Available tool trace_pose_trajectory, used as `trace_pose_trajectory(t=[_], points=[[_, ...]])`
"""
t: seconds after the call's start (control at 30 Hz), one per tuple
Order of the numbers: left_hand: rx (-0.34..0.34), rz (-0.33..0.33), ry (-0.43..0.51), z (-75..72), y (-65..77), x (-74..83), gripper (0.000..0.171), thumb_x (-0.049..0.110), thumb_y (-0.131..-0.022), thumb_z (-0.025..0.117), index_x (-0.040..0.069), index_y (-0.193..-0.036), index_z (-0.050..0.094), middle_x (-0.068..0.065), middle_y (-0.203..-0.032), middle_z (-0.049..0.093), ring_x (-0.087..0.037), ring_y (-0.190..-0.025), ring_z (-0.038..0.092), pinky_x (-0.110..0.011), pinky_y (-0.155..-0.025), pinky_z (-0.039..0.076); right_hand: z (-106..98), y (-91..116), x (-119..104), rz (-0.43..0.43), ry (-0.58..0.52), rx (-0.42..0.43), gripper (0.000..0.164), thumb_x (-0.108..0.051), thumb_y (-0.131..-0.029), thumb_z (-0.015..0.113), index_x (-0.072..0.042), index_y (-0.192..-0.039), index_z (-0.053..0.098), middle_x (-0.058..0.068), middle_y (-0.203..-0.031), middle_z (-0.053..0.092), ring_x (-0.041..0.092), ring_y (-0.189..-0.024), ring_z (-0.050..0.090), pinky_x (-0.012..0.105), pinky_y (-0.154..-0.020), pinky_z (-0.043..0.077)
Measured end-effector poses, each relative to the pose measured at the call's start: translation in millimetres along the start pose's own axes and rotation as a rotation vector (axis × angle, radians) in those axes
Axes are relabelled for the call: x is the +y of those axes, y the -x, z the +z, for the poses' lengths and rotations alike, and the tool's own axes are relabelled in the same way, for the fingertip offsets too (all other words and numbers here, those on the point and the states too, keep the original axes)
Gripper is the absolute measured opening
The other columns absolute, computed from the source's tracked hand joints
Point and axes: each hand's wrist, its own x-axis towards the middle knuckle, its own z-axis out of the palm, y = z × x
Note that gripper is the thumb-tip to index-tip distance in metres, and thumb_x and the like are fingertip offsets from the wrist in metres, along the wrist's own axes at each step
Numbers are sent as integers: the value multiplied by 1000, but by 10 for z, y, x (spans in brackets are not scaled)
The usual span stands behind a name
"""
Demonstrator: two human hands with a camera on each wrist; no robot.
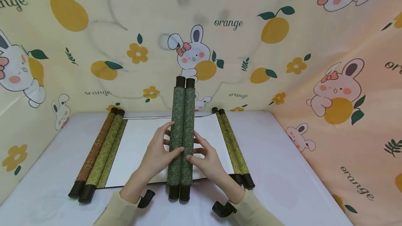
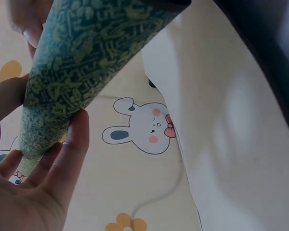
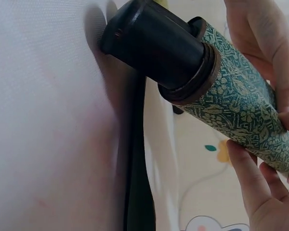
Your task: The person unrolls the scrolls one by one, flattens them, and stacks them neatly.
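A green patterned hanging scroll, rolled up from both ends into a left roll and a right roll with dark end knobs, is tilted up over the table. My left hand grips the left roll around its middle, thumb in front and fingers round the outer side. My right hand holds the right roll the same way from the other side. In the left wrist view, curled fingers press along the patterned roll. The right wrist view shows a black knob at the roll's lower end, close over the table.
Beneath the hands lies a spread sheet of white paper with yellow-green rolls at both sides. A brown roll lies along the left one. A patterned cloth hangs behind the white table.
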Motion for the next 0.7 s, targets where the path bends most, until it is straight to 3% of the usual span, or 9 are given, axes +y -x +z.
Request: trace_pose_trajectory(t=[0.13,0.33,0.57,0.7], points=[[2,-8,38,-14,6,-22,84,17,-79,77,31,-145,29,-3,-116,47,-23,-88,60,-26,-58,53,14,31,-149,4,-22,-21,79,2,-86,64,-19,-151,24,14,-137,43,35,-107,56,31,-75,55],[-19,-12,114,-46,-14,-41,83,10,-81,74,29,-146,28,-7,-117,46,-26,-90,60,-25,-58,54,24,25,-242,5,-42,-38,81,4,-87,61,-23,-152,20,18,-134,47,37,-108,56,30,-77,53],[-58,-31,120,-173,19,274,79,-1,-82,69,9,-147,25,-21,-116,46,-33,-88,60,-27,-60,53,-27,17,-205,2,-20,-46,70,8,-89,50,-22,-149,33,11,-142,42,32,-111,55,31,-76,51],[-76,-12,130,-207,35,282,73,-3,-84,65,10,-147,31,-21,-117,47,-32,-91,58,-31,-64,54,-74,12,-205,51,-26,-52,63,6,-90,45,-21,-146,39,2,-148,39,25,-106,54,31,-74,48]])
